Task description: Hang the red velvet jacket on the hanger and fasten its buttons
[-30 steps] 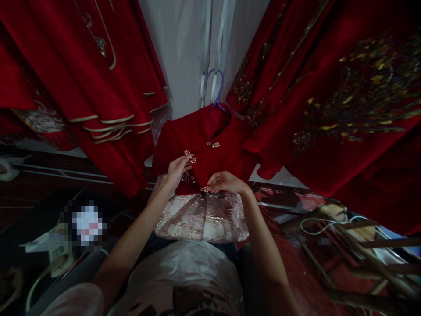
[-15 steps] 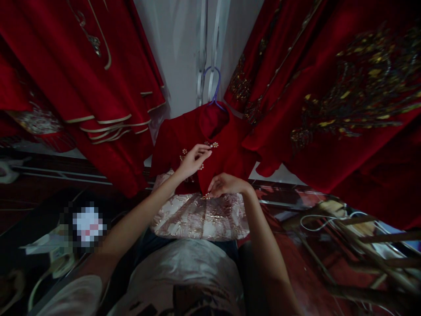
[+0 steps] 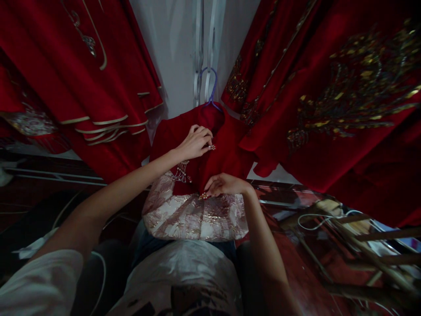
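A red jacket (image 3: 226, 160) hangs in front of me on a purple hanger (image 3: 212, 90), with its pale brocade skirt part (image 3: 197, 219) spread over my lap. My left hand (image 3: 196, 142) lies over the upper chest, its fingers pinched on a small beaded clasp (image 3: 212, 147) below the collar. Lower down, my right hand (image 3: 223, 184) has curled fingers closed at a second beaded clasp (image 3: 204, 195) near the waist. A dangling bead ornament (image 3: 182, 171) shows on the jacket's left side, under my left forearm.
Red garments with pale trim (image 3: 108, 101) hang on the left. On the right hang red garments with gold sequin embroidery (image 3: 355, 109). White metal rails (image 3: 197, 44) run up the wall. A wooden frame (image 3: 371, 263) with a white cable (image 3: 311, 221) stands at lower right.
My left hand has moved slightly up and turned over, with its fingers now bent down at the upper clasp. My right hand has shifted little. The bead ornament is more exposed.
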Available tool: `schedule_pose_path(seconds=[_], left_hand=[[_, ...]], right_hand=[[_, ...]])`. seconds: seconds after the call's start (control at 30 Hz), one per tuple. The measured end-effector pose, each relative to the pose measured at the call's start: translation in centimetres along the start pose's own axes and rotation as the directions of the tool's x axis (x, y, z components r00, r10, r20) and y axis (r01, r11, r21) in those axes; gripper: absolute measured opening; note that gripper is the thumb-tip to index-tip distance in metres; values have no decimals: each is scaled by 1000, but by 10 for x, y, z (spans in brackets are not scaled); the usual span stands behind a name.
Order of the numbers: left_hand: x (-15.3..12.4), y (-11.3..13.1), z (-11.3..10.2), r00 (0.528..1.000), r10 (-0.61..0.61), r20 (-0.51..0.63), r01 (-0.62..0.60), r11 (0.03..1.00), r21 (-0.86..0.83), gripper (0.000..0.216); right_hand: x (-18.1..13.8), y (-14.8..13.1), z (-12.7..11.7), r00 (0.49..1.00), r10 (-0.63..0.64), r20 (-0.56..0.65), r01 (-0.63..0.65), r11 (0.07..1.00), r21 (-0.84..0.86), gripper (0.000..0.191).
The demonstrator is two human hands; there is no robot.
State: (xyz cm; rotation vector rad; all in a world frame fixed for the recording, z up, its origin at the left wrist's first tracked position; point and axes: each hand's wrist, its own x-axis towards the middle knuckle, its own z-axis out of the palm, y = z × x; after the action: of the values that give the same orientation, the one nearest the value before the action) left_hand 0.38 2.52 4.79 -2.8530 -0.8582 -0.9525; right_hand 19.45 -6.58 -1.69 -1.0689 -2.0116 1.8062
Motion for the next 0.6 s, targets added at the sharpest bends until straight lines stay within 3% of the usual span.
schedule_pose_path(seconds=[0.13,0.2,0.3,0.43,0.47,0.5,0.6], left_hand=[[4,-8,-4,996,-81,29,86,958,-274,4],[3,-9,-5,990,-128,52,138,940,-311,3],[1,-7,-7,989,-129,75,144,955,-258,8],[-2,-4,-7,985,-153,76,159,983,-92,22],[-3,-4,-6,979,-189,82,193,980,-43,24],[-4,-5,-4,968,-234,86,235,972,-5,24],[-7,-15,6,928,-369,47,370,929,-9,19]], right_hand=[[-3,-6,4,976,-103,-190,68,981,-182,22],[-6,-8,5,918,-162,-362,23,932,-361,19],[-8,-15,6,765,-308,-565,2,879,-477,27],[11,-38,3,486,-502,-715,273,865,-421,39],[21,-45,1,438,-528,-727,334,847,-414,40],[32,-51,0,412,-541,-733,373,834,-406,44],[66,-63,-4,434,-538,-723,333,841,-426,58]])
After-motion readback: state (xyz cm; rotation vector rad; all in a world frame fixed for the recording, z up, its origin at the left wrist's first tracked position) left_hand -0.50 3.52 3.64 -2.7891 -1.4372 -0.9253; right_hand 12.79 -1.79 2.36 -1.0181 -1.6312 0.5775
